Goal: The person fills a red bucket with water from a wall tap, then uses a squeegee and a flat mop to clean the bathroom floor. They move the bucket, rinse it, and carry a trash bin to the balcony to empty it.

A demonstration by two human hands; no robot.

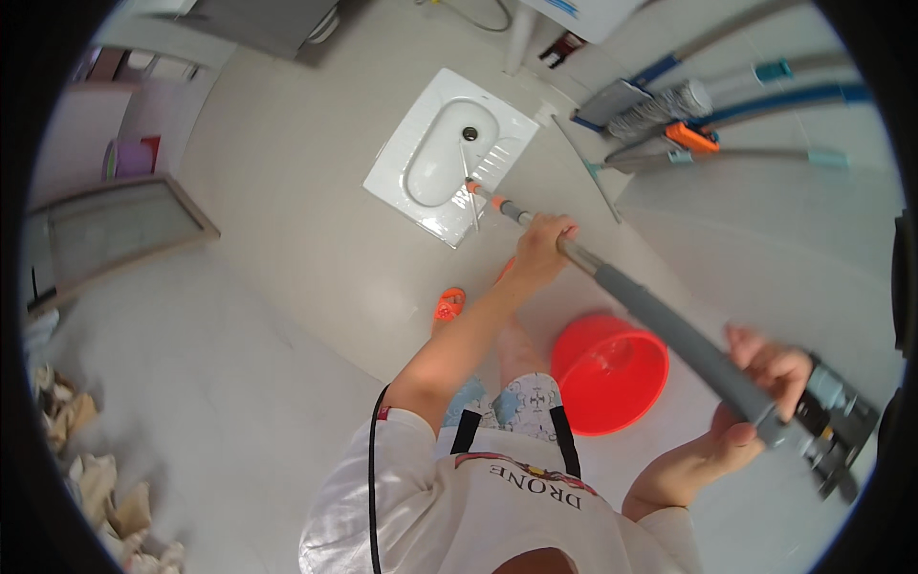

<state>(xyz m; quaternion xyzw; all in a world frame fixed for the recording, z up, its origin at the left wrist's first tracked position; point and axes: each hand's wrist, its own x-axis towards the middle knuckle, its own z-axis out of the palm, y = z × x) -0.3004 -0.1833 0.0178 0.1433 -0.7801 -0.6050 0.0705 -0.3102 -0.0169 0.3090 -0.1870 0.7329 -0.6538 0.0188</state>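
Note:
Both hands are on a long grey pole (660, 316) that slants from lower right toward upper left. My left hand (545, 247) wraps its metal section partway down. Up by the grey grip's end, my right hand (760, 387) holds it with the fingers partly curled and slightly blurred. An orange joint (473, 187) links the pole to a thin bar-shaped head (472, 208), seemingly a floor wiper's. That head lies across the right edge of a white ceramic squat toilet (391, 168), which has a dark drain hole (470, 133) and a wet, shiny front rim.
A red plastic bucket (574, 351) stands right of my legs. Several mops (663, 107) and a floor squeegee (592, 168) lean along the right wall. A framed glass panel (122, 226) juts in at left; crumpled material (100, 488) lies lower left. A grey cabinet (247, 25) is up top.

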